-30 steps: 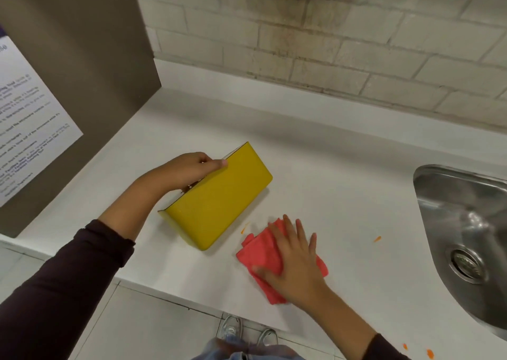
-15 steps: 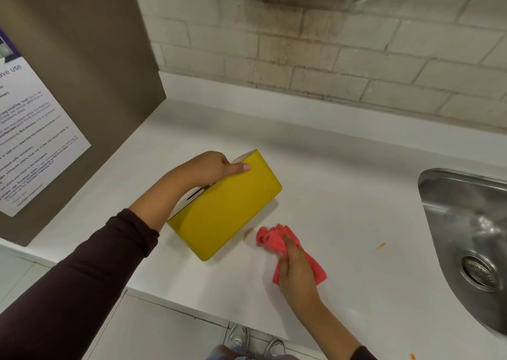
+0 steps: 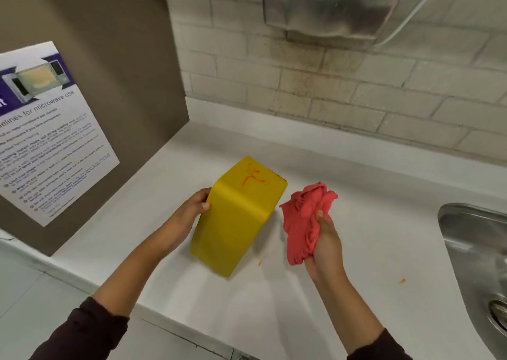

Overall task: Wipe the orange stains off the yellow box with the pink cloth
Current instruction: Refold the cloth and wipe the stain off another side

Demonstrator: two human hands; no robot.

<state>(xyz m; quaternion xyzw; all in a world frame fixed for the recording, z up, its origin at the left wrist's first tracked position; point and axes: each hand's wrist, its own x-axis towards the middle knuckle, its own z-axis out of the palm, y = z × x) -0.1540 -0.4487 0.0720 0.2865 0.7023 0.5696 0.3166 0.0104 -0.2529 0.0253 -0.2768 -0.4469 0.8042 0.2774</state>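
While the poster [image 3: 52,129] at far left has nothing to do w/ the job, it carries the only legible writing: "...elines for microwave use" under a pic of a microwave. The bullet text below is too small to read.

Next over, the left hand [image 3: 189,211] holds the yellow box [image 3: 238,222] by its left long edge, fingers [image 3: 203,205] curled round it. The box is tipped up over the bench [image 3: 370,189], long axis running from its near bottom corner up & away toward the brick wall. Can't tell if that corner rests on the bench. No brand or label shows on it. The orange stains [image 3: 253,177] sit on the small top face, i.e. the far end, facing up.

The pink cloth [image 3: 304,222] hangs bunched just beside the box's right edge, apart from the stains, which lie up & to the left of it. The right hand [image 3: 326,247] grips the cloth, fingers [image 3: 319,215] closed round the wad.

Judging by this, the right hand is the nearer one for the wipe. It prob. needs to carry the cloth up-left onto the top face w/ the left hand bracing.

An orange speck [image 3: 402,280] lies on the bench near the steel sink [image 3: 477,250] at far right.
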